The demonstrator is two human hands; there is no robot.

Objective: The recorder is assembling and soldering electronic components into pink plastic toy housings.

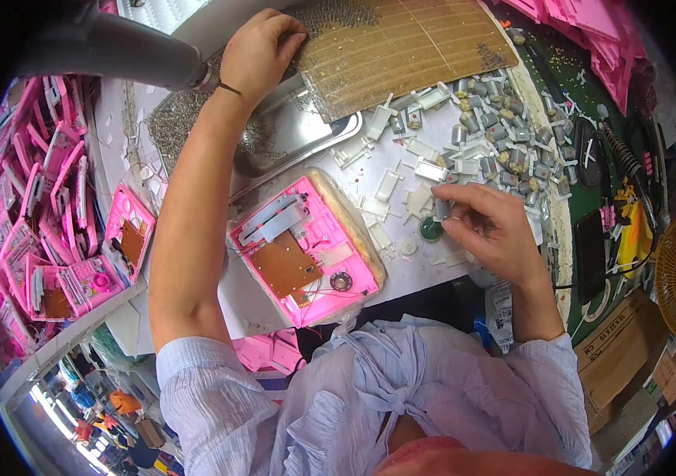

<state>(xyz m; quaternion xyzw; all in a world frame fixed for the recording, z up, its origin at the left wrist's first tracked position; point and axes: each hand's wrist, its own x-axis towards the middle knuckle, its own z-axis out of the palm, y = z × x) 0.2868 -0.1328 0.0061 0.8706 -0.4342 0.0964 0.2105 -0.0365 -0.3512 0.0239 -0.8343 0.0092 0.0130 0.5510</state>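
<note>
Head view: the right hand (498, 231) pinches a small grey part (442, 209).

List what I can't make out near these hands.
All in the head view:
What the left hand pinches, if anything: too small to tell.
Small grey part: partly covered by the right hand.
Metal tray: partly hidden by the brown board.
The board's far edge: cut off by the picture's top.

The tray (300, 127) is glossy metal — the casing (342, 242), smooth plastic.
</note>
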